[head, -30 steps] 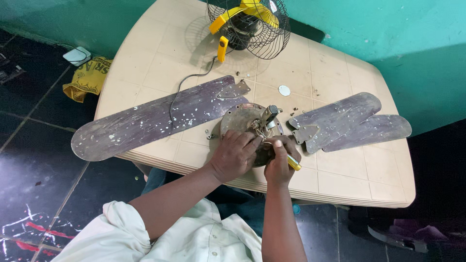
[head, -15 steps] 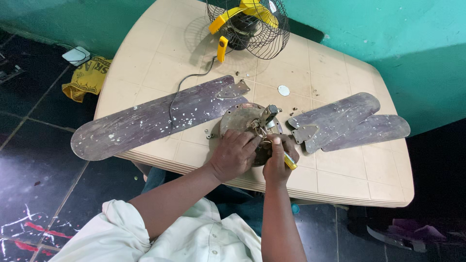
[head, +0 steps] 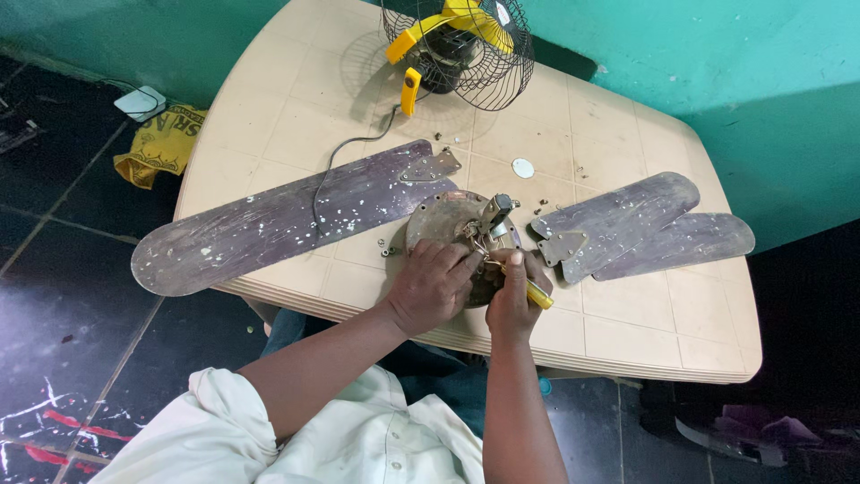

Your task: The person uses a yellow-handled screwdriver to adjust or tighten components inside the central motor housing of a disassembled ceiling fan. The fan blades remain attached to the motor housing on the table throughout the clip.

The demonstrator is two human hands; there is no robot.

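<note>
A round, rusty ceiling fan motor lies on the beige plastic table near its front edge. My left hand rests flat on the motor's near side and holds it down. My right hand grips a yellow-handled screwdriver, its tip hidden among the wires at the motor's middle. One long dusty fan blade lies to the left. Two more blades lie stacked to the right.
A small table fan with yellow blades and a black wire cage stands at the table's far edge, its cord trailing toward the long blade. A white disc and loose screws lie near the motor. Yellow cloth lies on the dark floor at left.
My right hand has shifted slightly with the screwdriver at the motor. The left hand stays on the motor.
</note>
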